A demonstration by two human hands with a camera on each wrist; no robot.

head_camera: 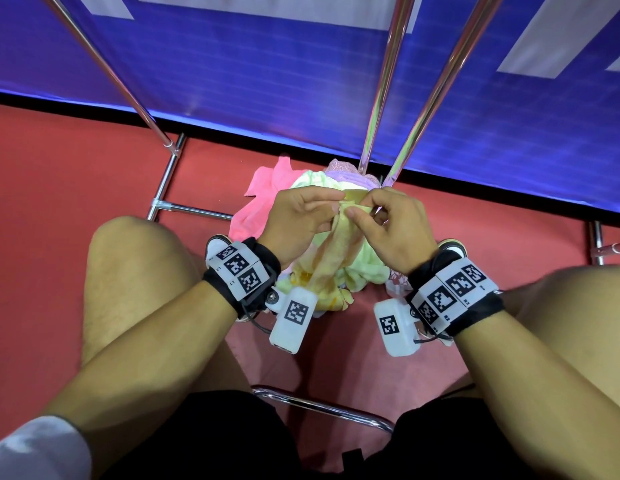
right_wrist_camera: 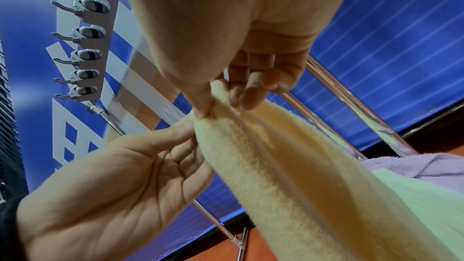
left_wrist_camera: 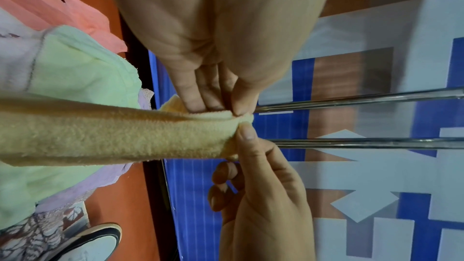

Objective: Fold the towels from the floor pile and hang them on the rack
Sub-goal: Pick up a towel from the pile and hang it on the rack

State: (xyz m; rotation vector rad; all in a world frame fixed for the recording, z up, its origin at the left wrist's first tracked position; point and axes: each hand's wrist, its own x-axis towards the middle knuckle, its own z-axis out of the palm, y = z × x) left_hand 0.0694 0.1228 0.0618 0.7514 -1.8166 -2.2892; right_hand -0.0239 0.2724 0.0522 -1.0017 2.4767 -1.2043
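Observation:
A pale yellow towel [head_camera: 331, 261] hangs bunched lengthwise from both hands down to the floor pile. My left hand [head_camera: 338, 199] pinches its top edge between thumb and fingers, and my right hand [head_camera: 358, 210] pinches the same edge right beside it. In the left wrist view the left fingers [left_wrist_camera: 200, 98] and right thumb [left_wrist_camera: 246, 133] meet on the yellow towel [left_wrist_camera: 113, 132]. The right wrist view shows the right hand [right_wrist_camera: 209, 107] pinching the yellow towel [right_wrist_camera: 276, 166]. The pile holds a pink towel [head_camera: 258, 206], a green towel [head_camera: 310, 180] and a purple towel [head_camera: 346, 174].
Chrome rack poles [head_camera: 383, 81] rise just behind the pile, with another pole [head_camera: 104, 67] at the left and base bars [head_camera: 194, 209] on the red floor. A blue banner [head_camera: 249, 71] backs the rack. My bare knees flank the pile. A hook strip [right_wrist_camera: 86, 47] hangs high up.

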